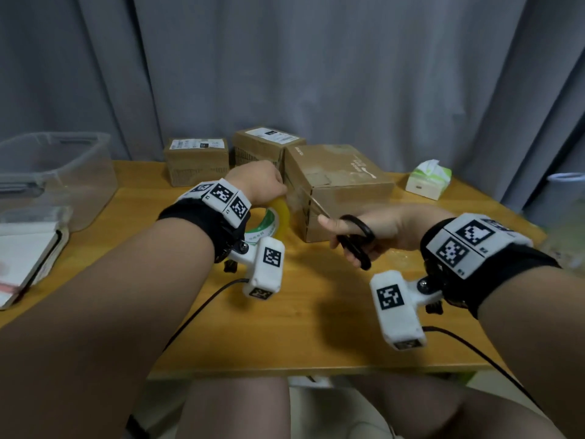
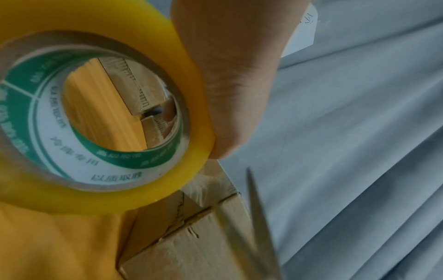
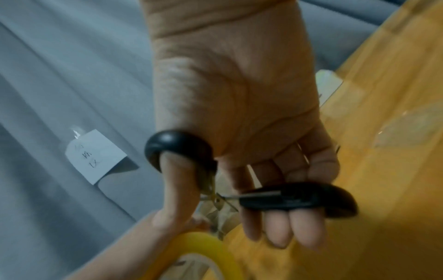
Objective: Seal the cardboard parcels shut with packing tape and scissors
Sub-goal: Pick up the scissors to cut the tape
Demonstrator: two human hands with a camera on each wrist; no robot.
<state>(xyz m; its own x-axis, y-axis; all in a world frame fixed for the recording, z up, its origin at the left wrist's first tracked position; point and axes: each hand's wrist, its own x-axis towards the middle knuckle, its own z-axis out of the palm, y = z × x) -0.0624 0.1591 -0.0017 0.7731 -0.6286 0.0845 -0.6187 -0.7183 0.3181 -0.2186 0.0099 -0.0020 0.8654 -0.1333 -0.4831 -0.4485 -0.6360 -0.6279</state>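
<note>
A large cardboard parcel stands in the middle of the wooden table. My left hand grips a yellow roll of packing tape against the parcel's left front corner. In the left wrist view the tape roll fills the left side, with my left hand curled over its rim and the parcel below. My right hand holds black-handled scissors, thumb through one loop. Their blades stand parted at the tape strip beside the parcel. In the right wrist view the scissors sit in my right hand.
Two smaller cardboard parcels stand at the back by the grey curtain. A clear plastic bin and a notebook lie at the left. A tissue pack sits at the back right.
</note>
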